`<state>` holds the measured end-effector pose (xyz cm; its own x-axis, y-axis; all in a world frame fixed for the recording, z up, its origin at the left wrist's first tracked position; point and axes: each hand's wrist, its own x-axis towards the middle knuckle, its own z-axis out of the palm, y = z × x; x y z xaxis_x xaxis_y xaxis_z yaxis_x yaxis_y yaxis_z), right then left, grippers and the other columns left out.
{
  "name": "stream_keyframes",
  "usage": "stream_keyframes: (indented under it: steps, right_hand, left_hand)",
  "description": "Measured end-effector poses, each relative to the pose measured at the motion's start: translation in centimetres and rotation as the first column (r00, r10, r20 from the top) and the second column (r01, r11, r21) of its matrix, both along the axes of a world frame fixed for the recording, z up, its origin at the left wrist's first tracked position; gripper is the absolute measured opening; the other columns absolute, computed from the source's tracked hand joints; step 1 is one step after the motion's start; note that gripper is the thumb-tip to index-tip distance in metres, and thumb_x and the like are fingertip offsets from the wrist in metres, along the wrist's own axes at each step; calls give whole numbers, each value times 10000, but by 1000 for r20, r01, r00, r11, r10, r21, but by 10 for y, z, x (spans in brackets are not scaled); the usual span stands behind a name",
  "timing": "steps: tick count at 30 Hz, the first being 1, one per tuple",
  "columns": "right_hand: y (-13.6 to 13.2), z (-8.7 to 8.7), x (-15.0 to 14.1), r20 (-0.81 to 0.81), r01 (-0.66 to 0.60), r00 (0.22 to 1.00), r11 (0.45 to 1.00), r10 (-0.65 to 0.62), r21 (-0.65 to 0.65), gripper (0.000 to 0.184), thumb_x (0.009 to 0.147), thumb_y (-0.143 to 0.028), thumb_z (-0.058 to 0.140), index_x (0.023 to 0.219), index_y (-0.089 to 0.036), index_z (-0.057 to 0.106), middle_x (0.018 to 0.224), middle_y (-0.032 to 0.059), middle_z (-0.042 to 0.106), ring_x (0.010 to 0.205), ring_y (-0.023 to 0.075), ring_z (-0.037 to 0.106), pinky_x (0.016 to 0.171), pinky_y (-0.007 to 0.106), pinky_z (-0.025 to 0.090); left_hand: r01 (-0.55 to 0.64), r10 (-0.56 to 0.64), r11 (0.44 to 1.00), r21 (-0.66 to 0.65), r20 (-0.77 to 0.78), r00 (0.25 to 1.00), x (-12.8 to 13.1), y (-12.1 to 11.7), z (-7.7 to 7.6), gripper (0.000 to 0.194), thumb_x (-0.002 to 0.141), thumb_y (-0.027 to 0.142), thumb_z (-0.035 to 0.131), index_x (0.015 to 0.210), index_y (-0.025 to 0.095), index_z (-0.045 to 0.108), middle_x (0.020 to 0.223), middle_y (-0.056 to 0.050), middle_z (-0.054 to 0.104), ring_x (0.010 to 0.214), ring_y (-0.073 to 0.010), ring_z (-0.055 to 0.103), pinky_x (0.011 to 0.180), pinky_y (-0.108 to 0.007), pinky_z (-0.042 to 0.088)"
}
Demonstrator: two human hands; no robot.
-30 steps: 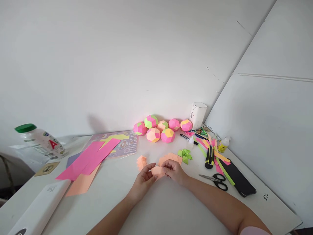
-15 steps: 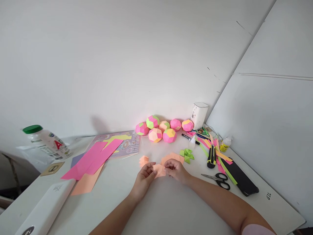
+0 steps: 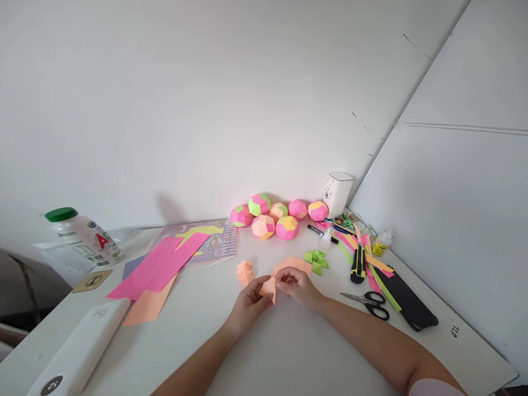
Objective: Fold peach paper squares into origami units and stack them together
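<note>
Between my hands is a small piece of peach paper with a fold standing up along its right side. My left hand pinches its left and lower part between thumb and fingers. My right hand is closed on the paper's upper right edge. Just behind lie more peach paper pieces, partly covered by my right hand. A stack of folded peach pieces is beyond my left hand. Folded green paper pieces lie to the right.
Several faceted paper balls sit along the wall. At right are scissors, a box cutter, paper strips, a black case and a glue bottle. Pink sheets and a green-capped bottle are at left.
The peach paper, nearly flat and facing me before, is now turned and creased, with a pointed flap at its right. My left fingers have shifted slightly lower on it.
</note>
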<state>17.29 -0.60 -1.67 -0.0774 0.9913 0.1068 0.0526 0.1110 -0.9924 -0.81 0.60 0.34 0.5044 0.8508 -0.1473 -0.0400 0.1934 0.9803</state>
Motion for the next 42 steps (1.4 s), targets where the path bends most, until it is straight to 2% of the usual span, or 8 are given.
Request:
stream_keyframes:
  steps: [7,11,15,18,24,31,37,42]
  right_hand:
    - [-6,3,-5,15,-87,996,993,86,78,307,750,-293,650,1045,-213,624,1159,74,532,879,172,580,704,308,523]
    - [-8,0,-5,-37,-134,990,990,135,38,290,805,-271,580,1088,-225,625,1308,88,459,990,203,588,789,365,534]
    - [-7,-2,-5,46,-106,994,988,101,116,300,779,-231,606,1077,-220,630,1342,101,421,1076,229,548,790,358,531]
    - [-6,-1,-6,83,-64,995,989,53,134,224,776,-226,601,992,-190,654,1233,111,502,948,203,599,723,326,535]
    - [-8,7,-9,224,-63,974,978,17,201,147,804,-164,522,805,-170,669,774,37,630,716,149,577,620,262,465]
    - [-10,15,-9,242,-41,970,985,-1,168,128,803,-231,540,761,-153,632,729,28,602,655,134,537,587,244,429]
    - [-12,17,-9,252,-105,966,980,61,168,148,807,-256,559,719,-146,605,670,0,544,596,109,472,539,224,381]
    - [-13,17,-10,289,-113,955,982,64,154,193,807,-234,548,635,-147,558,594,-30,470,544,91,414,508,214,343]
  left_hand:
    - [47,-48,999,11,116,992,0,1,4,368,761,420,619,1063,217,569,804,-23,658,795,-193,641,817,-359,478]
    - [76,-78,997,17,102,992,-1,1,6,272,799,441,564,932,206,597,777,-25,644,808,-196,617,795,-332,465]
    - [59,-64,996,70,75,995,-3,2,1,216,827,414,536,807,200,559,737,-5,591,754,-167,572,731,-289,445]
    - [50,-57,991,123,49,997,-3,3,-1,210,843,397,518,794,196,551,746,-5,569,758,-158,542,732,-280,425]
    - [73,-88,981,181,74,993,-2,1,3,227,814,403,555,739,190,539,735,10,535,723,-136,502,677,-244,410]
    - [5,1,994,107,-58,998,0,1,-5,364,700,457,657,629,190,420,544,61,446,498,-92,434,470,-202,338]
    - [-99,98,992,74,24,995,4,1,-3,384,651,413,706,815,220,417,595,76,483,552,-110,514,519,-217,409]
    - [-67,66,991,118,15,998,3,1,-3,425,719,409,645,1051,231,449,645,68,469,583,-114,518,547,-230,424]
